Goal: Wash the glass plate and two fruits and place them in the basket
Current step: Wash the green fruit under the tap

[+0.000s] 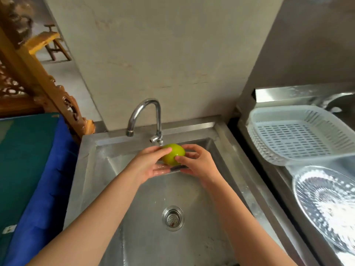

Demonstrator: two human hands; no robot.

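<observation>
Steel sink (92, 169) against grey wall (153, 54), white basket (278, 160) on counter (269, 198).

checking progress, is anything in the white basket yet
No, the white basket holds nothing; the green fruit is in both hands over the sink, and the glass plate lies on the counter.

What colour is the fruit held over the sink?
Yellow-green. The head view, the only one, shows the fruit held between the left hand and right hand.

Kitchen: steel sink (92, 169), faucet (146, 114)
</observation>
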